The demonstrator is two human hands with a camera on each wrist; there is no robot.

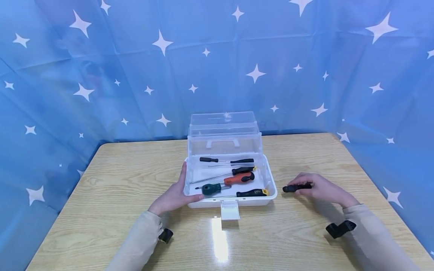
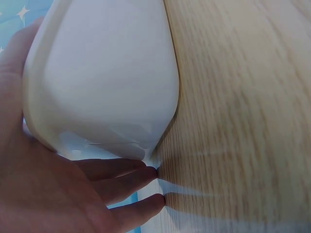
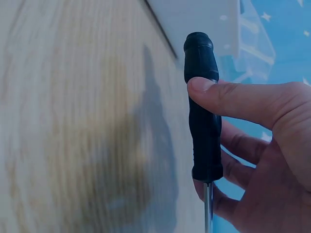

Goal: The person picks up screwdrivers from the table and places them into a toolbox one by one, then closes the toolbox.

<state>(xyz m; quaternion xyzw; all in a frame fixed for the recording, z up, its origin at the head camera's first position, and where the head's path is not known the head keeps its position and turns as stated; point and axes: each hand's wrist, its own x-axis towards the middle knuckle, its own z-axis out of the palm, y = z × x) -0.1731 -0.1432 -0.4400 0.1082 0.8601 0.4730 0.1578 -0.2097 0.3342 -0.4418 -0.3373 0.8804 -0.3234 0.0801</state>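
A white plastic toolbox (image 1: pixel 203 204) stands on the table with its clear lid (image 1: pixel 223 145) raised at the back. My left hand (image 1: pixel 174 195) rests around its front left corner, thumb along the front rim and fingers stretched along the side, their tips down by the tabletop in the left wrist view. To the right of the box, my right hand (image 1: pixel 322 190) pinches a black-handled screwdriver (image 3: pixel 206 131) between thumb and fingers. Its metal shaft points back toward the wrist; the tip is out of frame. Several screwdrivers lie inside, among them an orange-handled one (image 1: pixel 237 178) and a green-handled one (image 1: pixel 211 189).
The box's front latch (image 1: pixel 230 211) hangs folded out over the wooden table (image 1: pixel 135 169). A blue curtain (image 1: pixel 217 75) with white stars encloses the back and sides. Black wrist devices (image 1: pixel 340 229) sit on both sleeves.
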